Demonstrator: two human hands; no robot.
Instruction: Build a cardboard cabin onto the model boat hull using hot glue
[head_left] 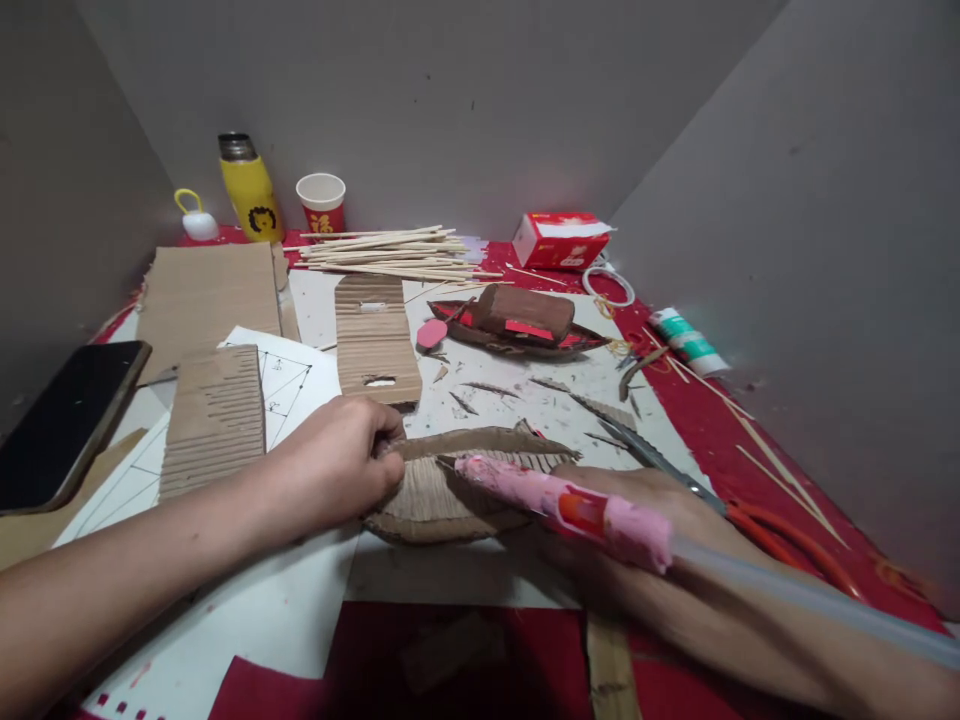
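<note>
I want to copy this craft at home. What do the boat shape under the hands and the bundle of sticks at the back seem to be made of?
The boat shape looks like brown corrugated cardboard, matte, with ridges showing across its surface. The sticks look like pale bare wood or bamboo, thin and unpainted; which of the two I cannot tell.

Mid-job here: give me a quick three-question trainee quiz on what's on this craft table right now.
1. True or false: the left hand pinches the end of the brown boat-shaped cardboard hull.
2. What does the right hand hold? A) pink glue gun B) scissors C) phone
3. Which upright container stands beside the red-and-white paper cup?

Key: 1 true. 2 A, the pink glue gun. 3 the yellow flask.
</note>
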